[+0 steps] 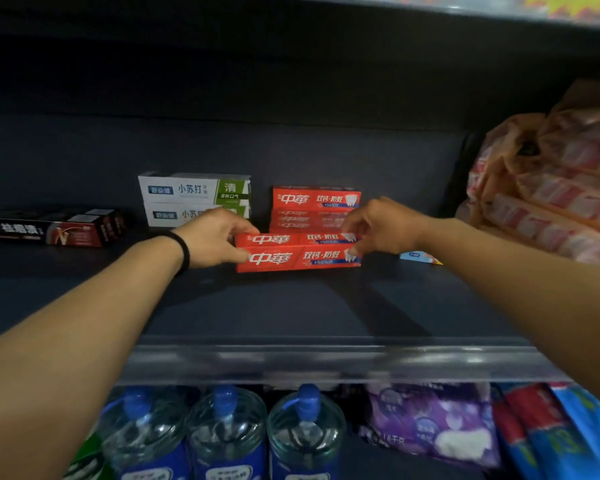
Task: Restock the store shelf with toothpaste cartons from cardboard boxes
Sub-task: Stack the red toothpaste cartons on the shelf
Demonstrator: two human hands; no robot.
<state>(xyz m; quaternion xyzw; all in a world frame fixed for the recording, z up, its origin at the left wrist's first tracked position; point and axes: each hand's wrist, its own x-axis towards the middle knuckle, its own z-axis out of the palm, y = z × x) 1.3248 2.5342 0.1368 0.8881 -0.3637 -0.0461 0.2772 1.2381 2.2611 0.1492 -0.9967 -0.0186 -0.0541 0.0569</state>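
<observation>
Both your arms are stretched forward and up, forearms bare, converging toward the middle. Your left hand is knuckles-up, fingers curled, thumb underneath, pinching the left end of the red cartons. Black band sits on your left wrist. Your right hand mirrors it: wrist slightly bent, fingers curled down over the right end of the same cartons, fingertips on the front face. Hands level with each other, well apart.
</observation>
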